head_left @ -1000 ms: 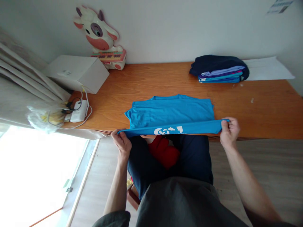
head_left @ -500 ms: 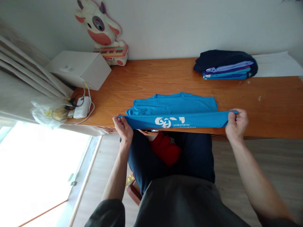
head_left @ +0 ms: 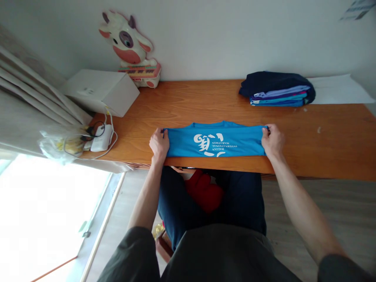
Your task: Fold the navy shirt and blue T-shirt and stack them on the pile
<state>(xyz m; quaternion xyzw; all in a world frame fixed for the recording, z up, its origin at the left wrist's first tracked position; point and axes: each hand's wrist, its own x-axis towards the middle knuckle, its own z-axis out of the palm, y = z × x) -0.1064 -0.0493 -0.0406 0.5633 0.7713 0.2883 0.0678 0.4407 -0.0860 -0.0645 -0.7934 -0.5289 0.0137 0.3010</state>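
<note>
Fingers of the left hand and right hand are closed on the soft, bright-blue folded shirt with white marathon lettering, pinching it by opposite ends near its far corners. I see the cloth held out flat between them at the front of the orange-brown wooden bench; whether it rests fully on the wood I can't tell from here. My worry is uneven tension: if one hand pulled harder, I'd expect the fold to skew, and an early release at one corner could let the layer spring back and crease. Its near border lies close to the bench's front edge, so a tug that way might make it droop over. Farther back, the navy-topped stack of folded clothes sits well apart, overlapping a white sheet of paper.
</note>
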